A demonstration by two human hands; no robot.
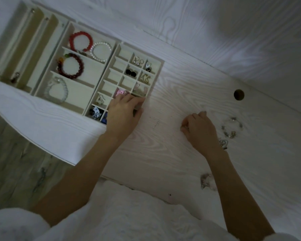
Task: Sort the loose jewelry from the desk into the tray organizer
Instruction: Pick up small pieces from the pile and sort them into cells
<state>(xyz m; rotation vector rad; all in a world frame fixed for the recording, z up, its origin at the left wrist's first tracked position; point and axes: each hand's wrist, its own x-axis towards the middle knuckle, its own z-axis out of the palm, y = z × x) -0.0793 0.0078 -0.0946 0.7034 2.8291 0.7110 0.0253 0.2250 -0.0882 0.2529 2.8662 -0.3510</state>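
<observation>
A cream tray organizer [161, 64] lies at the desk's left end, its cells holding bracelets and earrings. My left hand [124, 111] rests over the near right corner of the small-cell section, fingers stretched across the cells; whether it holds anything is hidden. My right hand [199, 128] sits on the bare desk with its fingers curled under, and what it pinches, if anything, is not visible. A loose beaded bracelet [231, 127] lies just right of that hand. A small silver piece [223, 143] lies by my right wrist. Another pale piece [206, 180] lies near the front edge.
A round cable hole [239, 94] is in the desk at the back right. The desk's left edge [47, 150] drops to a wood floor. The tray's left section [23, 49] holds long necklaces. A red bracelet [80, 41] and a pearl one [101, 51] fill the middle section.
</observation>
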